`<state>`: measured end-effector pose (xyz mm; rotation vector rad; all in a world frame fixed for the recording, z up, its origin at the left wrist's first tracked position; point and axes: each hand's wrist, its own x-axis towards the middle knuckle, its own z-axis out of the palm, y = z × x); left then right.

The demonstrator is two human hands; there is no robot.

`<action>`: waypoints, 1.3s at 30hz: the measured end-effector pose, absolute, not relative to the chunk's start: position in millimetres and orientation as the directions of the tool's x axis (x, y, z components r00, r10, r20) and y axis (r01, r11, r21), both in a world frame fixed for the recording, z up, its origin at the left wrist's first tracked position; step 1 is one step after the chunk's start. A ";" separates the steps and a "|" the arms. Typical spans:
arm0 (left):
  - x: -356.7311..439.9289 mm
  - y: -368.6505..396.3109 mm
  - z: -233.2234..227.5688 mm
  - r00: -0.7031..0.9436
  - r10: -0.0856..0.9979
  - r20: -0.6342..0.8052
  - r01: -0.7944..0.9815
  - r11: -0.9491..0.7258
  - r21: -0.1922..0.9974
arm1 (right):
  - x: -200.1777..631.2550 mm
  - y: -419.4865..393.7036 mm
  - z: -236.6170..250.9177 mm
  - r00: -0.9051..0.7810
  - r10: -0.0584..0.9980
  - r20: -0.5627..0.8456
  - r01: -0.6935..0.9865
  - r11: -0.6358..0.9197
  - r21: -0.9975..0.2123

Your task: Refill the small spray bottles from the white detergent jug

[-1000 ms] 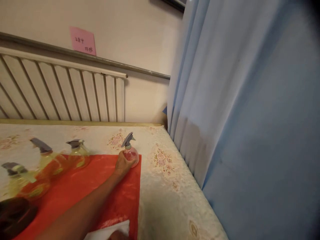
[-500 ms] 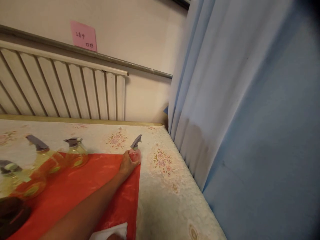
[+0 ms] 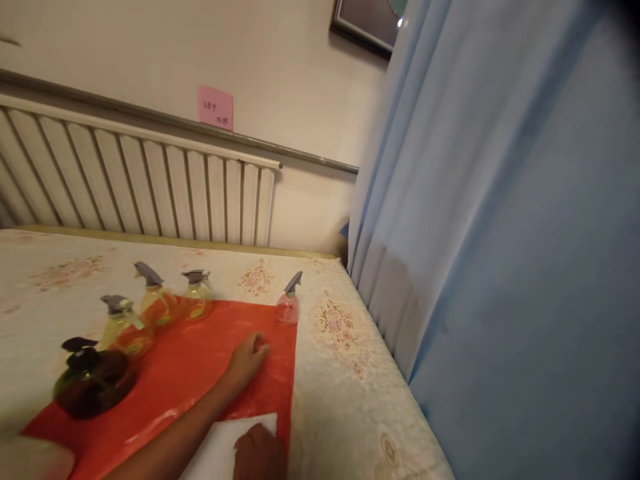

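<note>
Round clear-pink spray bottle [image 3: 287,310] seems placed beyond empty left hand [image 3: 247,360]; next: withdraw. Right hand [image 3: 260,455] on white sheet [image 3: 219,443], grip unclear.

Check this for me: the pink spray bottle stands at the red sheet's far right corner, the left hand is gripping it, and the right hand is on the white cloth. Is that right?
Not quite: in the head view, the left hand is apart from the pink spray bottle, nearer the camera, over the red sheet. The rest stands.
</note>
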<state>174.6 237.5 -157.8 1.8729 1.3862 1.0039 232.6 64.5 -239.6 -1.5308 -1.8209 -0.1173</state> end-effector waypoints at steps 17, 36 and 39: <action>40.9 62.9 -235.0 0.360 0.787 0.501 0.754 -0.562 0.341 | 235.0 45.6 -211.8 -0.063 0.819 0.571 0.851 0.343 -0.397; 45.9 46.5 -215.8 0.380 0.784 0.492 0.790 -0.552 0.269 | 234.7 44.9 -214.1 -0.031 0.853 0.521 0.829 0.313 -0.463; 45.6 45.4 -213.1 0.383 0.788 0.483 0.782 -0.554 0.285 | 234.6 44.1 -212.2 -0.034 0.854 0.519 0.826 0.317 -0.467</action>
